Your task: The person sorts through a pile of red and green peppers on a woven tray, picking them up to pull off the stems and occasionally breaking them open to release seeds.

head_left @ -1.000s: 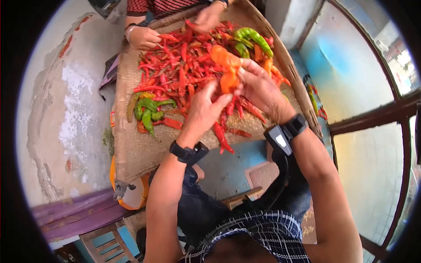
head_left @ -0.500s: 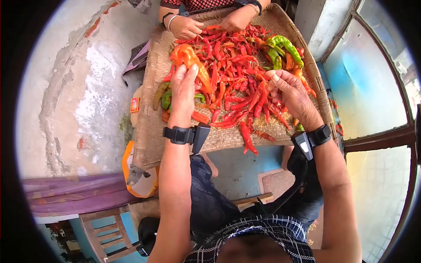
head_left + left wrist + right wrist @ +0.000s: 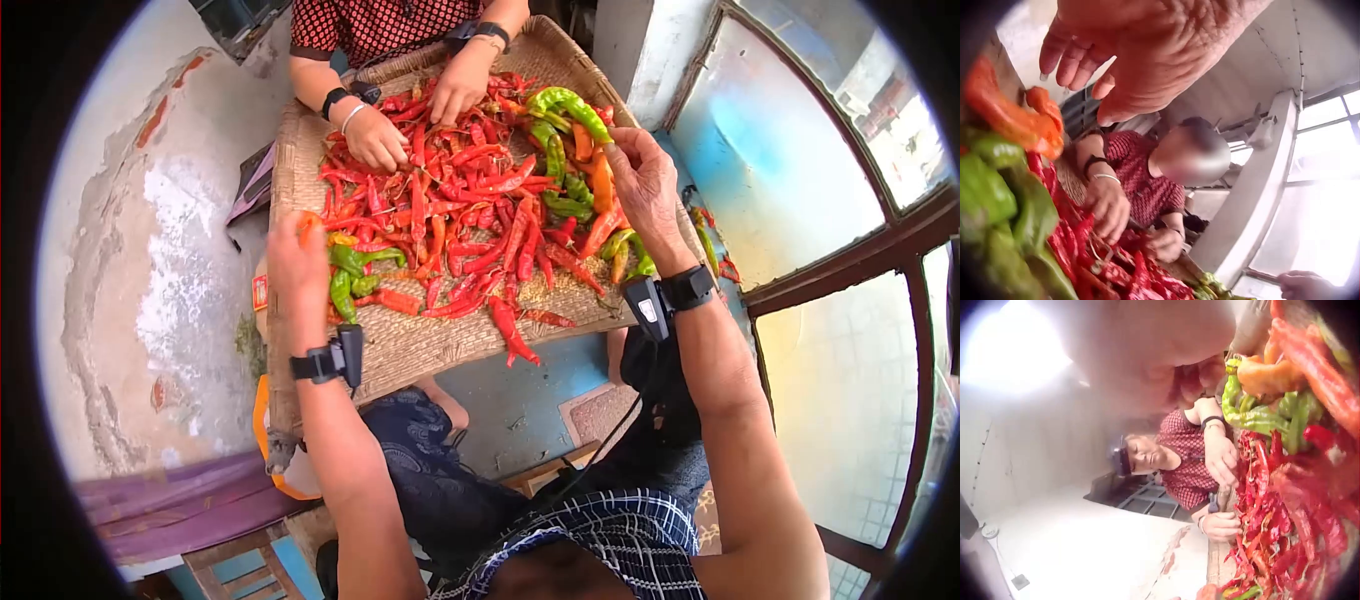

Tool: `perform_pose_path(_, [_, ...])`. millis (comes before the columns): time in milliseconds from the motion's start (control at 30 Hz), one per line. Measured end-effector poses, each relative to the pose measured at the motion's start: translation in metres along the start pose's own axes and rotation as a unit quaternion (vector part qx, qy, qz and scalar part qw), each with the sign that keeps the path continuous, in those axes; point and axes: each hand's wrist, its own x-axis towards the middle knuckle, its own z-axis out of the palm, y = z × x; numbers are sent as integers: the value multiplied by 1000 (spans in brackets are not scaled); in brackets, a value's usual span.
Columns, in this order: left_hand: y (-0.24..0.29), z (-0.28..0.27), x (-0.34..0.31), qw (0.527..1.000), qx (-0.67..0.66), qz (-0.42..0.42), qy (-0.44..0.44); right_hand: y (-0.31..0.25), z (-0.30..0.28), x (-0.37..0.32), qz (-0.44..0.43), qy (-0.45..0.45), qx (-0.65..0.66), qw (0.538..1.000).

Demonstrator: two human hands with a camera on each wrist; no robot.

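At the left rim of a woven tray (image 3: 400,345), my blurred left hand (image 3: 300,265) is over an orange pepper (image 3: 1019,125). Its fingers are extended and apart in the left wrist view, holding nothing. Several green peppers (image 3: 345,270) lie just right of it. My right hand (image 3: 650,190) is at the tray's right side, fingers bent, fingertips right at the lower end of a long curled green pepper (image 3: 570,105). Blur in the right wrist view hides its grip; I cannot tell whether it pinches that pepper. Dried red chillies (image 3: 470,215) cover the tray's middle.
Across the tray sits another person, whose left hand (image 3: 462,85) and right hand (image 3: 375,135) are among the chillies. Orange peppers (image 3: 602,180) lie by my right hand. A wall (image 3: 170,260) stands at left, a framed window (image 3: 800,170) at right.
My left hand has carried the orange pepper from the middle to the tray's left side and let it go. My right hand has moved up to the curled green pepper.
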Motion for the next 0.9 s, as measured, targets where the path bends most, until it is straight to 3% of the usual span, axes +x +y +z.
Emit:
perform_pose_path(67, [34,16,-14,988,-44,141,-51,17,-1,6,-73,61,-161,982])
perform_pose_path(133, [69,28,-33,956,-154,173,-178,17,1,1,-71,43,-196,977])
perform_pose_path(200, [92,52,-55,929,-121,277,-214,18,7,2,-102,32,-274,956])
perform_pose_path(267, [113,65,-73,914,-175,296,-217,8,15,-3,-153,30,-277,948])
perform_pose_path(333, [126,75,-74,926,-148,280,-207,11,22,-12,-218,-128,-266,930])
perform_pose_path(367, [131,80,-70,935,-118,271,-196,12,27,-18,-241,-163,-211,933])
perform_pose_path(400, [134,83,-66,935,-114,272,-198,11,30,-23,-239,-162,-208,934])
perform_pose_path(467, [140,88,-57,944,-158,270,-103,8,34,-31,-215,-276,-287,892])
perform_pose_path(533, [141,100,-53,951,-149,248,-109,4,40,-39,-212,-299,-278,888])
perform_pose_path(600, [139,108,-54,959,-69,216,-172,-3,42,-42,-198,-295,-285,890])
perform_pose_path(667, [133,124,-55,957,-65,246,-140,0,48,-45,-203,-303,-264,893])
perform_pose_path(733, [138,114,-53,955,-69,248,-148,3,54,-49,-174,-297,-329,879])
perform_pose_path(800, [142,107,-51,960,-91,214,-156,5,57,-49,-151,-313,-359,866])
perform_pose_path(900, [139,96,-34,957,-172,224,-64,13,59,-51,-159,-320,-366,859])
